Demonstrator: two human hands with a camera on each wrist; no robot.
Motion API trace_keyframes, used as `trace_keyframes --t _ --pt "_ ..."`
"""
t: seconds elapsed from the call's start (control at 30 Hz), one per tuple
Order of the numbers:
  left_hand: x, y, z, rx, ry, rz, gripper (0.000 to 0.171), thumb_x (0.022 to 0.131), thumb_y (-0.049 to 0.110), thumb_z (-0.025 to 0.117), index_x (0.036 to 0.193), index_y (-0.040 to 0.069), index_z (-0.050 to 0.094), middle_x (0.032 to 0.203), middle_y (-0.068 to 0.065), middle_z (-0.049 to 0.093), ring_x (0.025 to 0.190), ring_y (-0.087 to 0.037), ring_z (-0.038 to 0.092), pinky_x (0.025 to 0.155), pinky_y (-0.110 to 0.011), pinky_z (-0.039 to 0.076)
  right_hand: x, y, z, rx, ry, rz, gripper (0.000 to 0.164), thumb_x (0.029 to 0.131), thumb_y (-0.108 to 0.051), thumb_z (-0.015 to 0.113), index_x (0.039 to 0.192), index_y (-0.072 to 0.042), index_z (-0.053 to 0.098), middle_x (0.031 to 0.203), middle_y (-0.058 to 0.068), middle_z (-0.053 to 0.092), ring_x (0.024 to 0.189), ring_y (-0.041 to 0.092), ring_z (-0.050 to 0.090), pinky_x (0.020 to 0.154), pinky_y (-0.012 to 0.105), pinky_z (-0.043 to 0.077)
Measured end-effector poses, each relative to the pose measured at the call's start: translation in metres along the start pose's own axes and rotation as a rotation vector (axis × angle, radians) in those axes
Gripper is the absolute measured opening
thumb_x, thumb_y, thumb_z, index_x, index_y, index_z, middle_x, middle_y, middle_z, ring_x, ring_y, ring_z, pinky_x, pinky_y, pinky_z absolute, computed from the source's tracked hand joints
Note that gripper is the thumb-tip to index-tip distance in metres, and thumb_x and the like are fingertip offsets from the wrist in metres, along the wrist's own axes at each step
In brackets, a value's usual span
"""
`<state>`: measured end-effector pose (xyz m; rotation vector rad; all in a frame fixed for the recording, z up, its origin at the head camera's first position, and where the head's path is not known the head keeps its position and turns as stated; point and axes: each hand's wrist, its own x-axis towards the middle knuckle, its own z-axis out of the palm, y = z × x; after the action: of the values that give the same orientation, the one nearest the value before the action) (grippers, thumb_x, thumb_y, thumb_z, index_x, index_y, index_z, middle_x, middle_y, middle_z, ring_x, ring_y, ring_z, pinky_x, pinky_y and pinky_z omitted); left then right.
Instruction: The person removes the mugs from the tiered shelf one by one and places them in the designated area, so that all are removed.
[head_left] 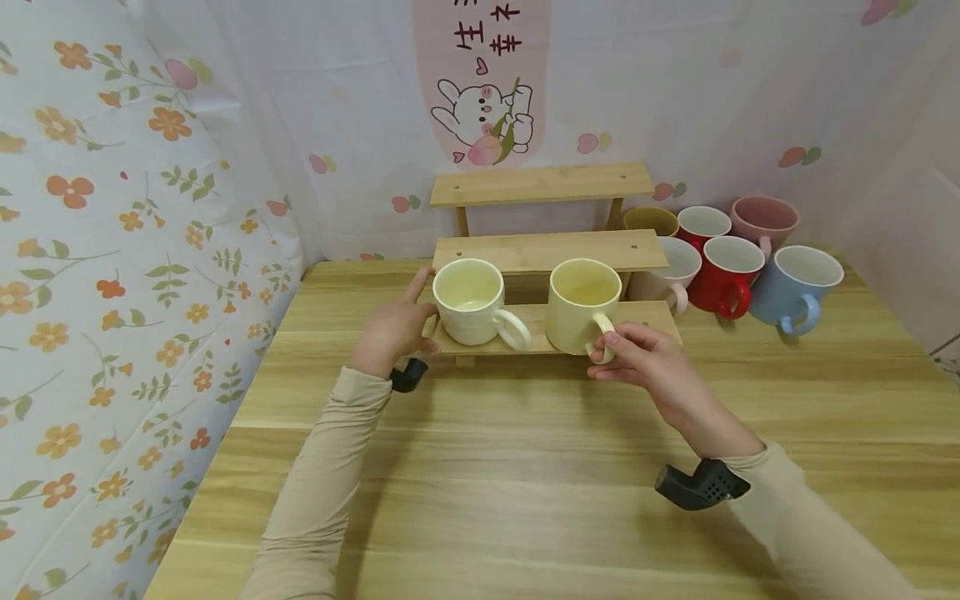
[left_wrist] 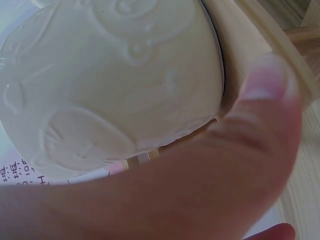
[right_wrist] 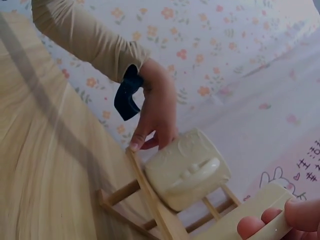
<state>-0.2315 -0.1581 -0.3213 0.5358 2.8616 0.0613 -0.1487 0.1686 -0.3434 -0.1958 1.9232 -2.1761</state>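
A cream mug (head_left: 468, 312) with raised animal patterns stands at the left end of the lowest step of a wooden three-step rack (head_left: 525, 254). Beside it my left hand (head_left: 393, 333) holds that end of the rack, the thumb lying on the step in the left wrist view. My right hand (head_left: 648, 367) pinches the handle of a pale yellow mug (head_left: 573, 312), which is upright at the same step, right of the cream mug. Whether its base rests fully on the wood, I cannot tell. In the right wrist view, part of the yellow mug (right_wrist: 250, 212) shows near my fingers.
Right of the rack several mugs stand close together on the wooden table (head_left: 510, 500), among them a red mug (head_left: 720, 275), a blue mug (head_left: 791, 287) and a pink mug (head_left: 761, 218). Patterned cloth (head_left: 337, 108) hangs behind and at the left.
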Motion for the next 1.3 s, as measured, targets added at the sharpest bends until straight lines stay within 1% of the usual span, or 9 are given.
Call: trace_keyframes --t 0.13,0.37,0.6,0.73,0.83,0.97,1.13,1.23,1.3 --pt "0.001 0.000 0.002 -0.017 -0.009 -0.006 0.060 0.076 0.030 0.079 0.130 0.010 0.060 0.161 -0.006 -0.002 0.099 -0.031 0.063 0.075 -0.040 0.054 -0.006 0.001 -0.010 0.005 -0.007 -0.036 0.016 0.098 -0.012 0.052 0.090 -0.013 0.066 0.082 -0.001 0.068 0.078 0.013 0.070 0.074 0.028 0.057" --pt "-0.001 -0.001 0.001 -0.061 0.012 -0.013 0.060 0.075 0.027 0.081 0.129 0.008 0.060 0.161 -0.006 -0.001 0.102 -0.032 0.062 0.076 -0.041 0.054 -0.014 -0.003 -0.030 0.041 -0.028 -0.148 0.020 0.099 -0.006 0.048 0.092 -0.008 0.066 0.083 0.000 0.070 0.079 0.015 0.071 0.075 0.027 0.057" --pt "0.001 0.000 0.000 -0.038 0.018 -0.007 0.057 0.075 0.030 0.080 0.126 0.011 0.062 0.160 -0.003 0.001 0.097 -0.029 0.063 0.071 -0.038 0.054 -0.027 -0.008 -0.052 0.097 -0.015 -0.204 0.024 0.099 0.000 0.044 0.098 -0.004 0.068 0.087 0.002 0.070 0.080 0.018 0.072 0.074 0.027 0.057" --pt "0.003 0.001 0.001 -0.040 0.007 -0.013 0.058 0.076 0.029 0.080 0.128 0.011 0.061 0.161 -0.002 0.001 0.099 -0.030 0.063 0.072 -0.040 0.054 -0.032 -0.010 -0.065 0.142 -0.023 -0.238 0.026 0.099 0.003 0.042 0.100 -0.002 0.067 0.088 0.004 0.069 0.080 0.020 0.072 0.074 0.029 0.057" --pt "0.002 0.001 0.001 -0.046 0.001 -0.020 0.060 0.076 0.028 0.080 0.130 0.010 0.060 0.161 -0.003 -0.002 0.104 -0.031 0.062 0.075 -0.041 0.054 -0.035 -0.012 -0.075 0.191 -0.010 -0.252 0.028 0.099 0.005 0.040 0.100 0.000 0.068 0.087 0.007 0.070 0.081 0.022 0.073 0.074 0.030 0.057" --pt "0.002 0.002 0.000 -0.046 -0.005 -0.018 0.061 0.076 0.028 0.080 0.131 0.010 0.059 0.161 -0.003 -0.002 0.105 -0.032 0.061 0.076 -0.041 0.054 -0.041 -0.014 -0.091 0.220 0.022 -0.257 0.029 0.099 0.006 0.039 0.100 0.001 0.068 0.087 0.009 0.071 0.080 0.022 0.073 0.074 0.030 0.057" --pt "0.002 0.002 0.001 -0.058 -0.008 -0.012 0.062 0.076 0.027 0.080 0.131 0.010 0.058 0.161 -0.004 -0.002 0.106 -0.032 0.061 0.077 -0.042 0.054 -0.048 -0.015 -0.107 0.207 0.044 -0.271 0.028 0.099 0.005 0.039 0.099 0.003 0.067 0.088 0.010 0.070 0.080 0.023 0.072 0.073 0.030 0.057" --pt "0.001 0.001 0.001 -0.082 -0.005 -0.014 0.062 0.076 0.026 0.080 0.131 0.008 0.058 0.161 -0.005 -0.003 0.108 -0.033 0.060 0.078 -0.042 0.054 -0.051 -0.016 -0.115 0.197 0.057 -0.273 0.027 0.099 0.004 0.039 0.097 0.005 0.066 0.088 0.010 0.070 0.080 0.023 0.073 0.073 0.030 0.057" --pt "0.001 0.000 0.001 -0.087 -0.005 -0.019 0.062 0.077 0.026 0.080 0.132 0.009 0.058 0.161 -0.005 -0.004 0.109 -0.033 0.060 0.078 -0.042 0.053 -0.052 -0.015 -0.120 0.207 0.066 -0.269 0.026 0.099 0.004 0.040 0.097 0.005 0.066 0.088 0.010 0.069 0.080 0.023 0.073 0.073 0.030 0.057"
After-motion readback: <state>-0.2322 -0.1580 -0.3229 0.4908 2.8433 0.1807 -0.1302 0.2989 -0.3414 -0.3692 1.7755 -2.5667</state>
